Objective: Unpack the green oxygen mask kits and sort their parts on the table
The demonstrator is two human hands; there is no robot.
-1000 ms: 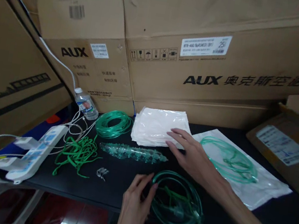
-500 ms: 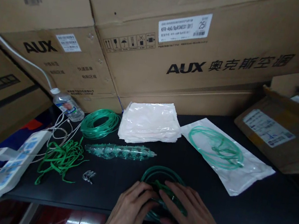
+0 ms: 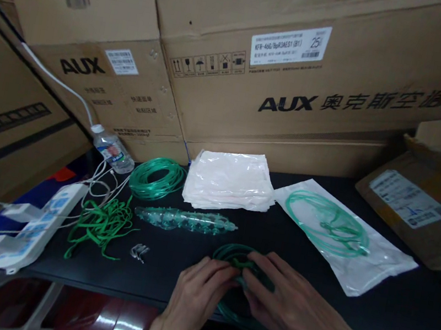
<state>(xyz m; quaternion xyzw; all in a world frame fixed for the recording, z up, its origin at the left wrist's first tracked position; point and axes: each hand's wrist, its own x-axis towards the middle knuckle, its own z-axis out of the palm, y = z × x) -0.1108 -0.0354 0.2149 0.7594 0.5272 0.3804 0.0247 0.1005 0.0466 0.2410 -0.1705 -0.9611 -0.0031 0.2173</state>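
Near the table's front edge lies a coil of clear green tubing (image 3: pixel 240 320), partly hidden by both hands. My left hand (image 3: pixel 201 287) comes in from the coil's left, its fingertips pinched at a darker green strap (image 3: pixel 241 264) inside the loop. My right hand (image 3: pixel 281 297) bends over the coil's right side, fingers curled round the tubing with the fingertips close to the strap. What lies under the right palm is hidden. Left of the hands are a pile of loose green straps (image 3: pixel 104 227), small clear clips (image 3: pixel 139 252) and a row of green-tinted plastic pieces (image 3: pixel 186 220).
Behind stand a second green tubing coil (image 3: pixel 157 178), a stack of white bags (image 3: pixel 230 182) and a bag with coiled tubing inside (image 3: pixel 353 275). A power strip (image 3: pixel 40 231) with cables and a bottle (image 3: pixel 113 151) are left. Cardboard boxes (image 3: pixel 292 137) wall the back; an opened carton (image 3: pixel 406 205) stands right.
My left fingertips have closed together at the green strap. The right hand has curled further over the coil. The whole view has shifted slightly, with things appearing farther right.
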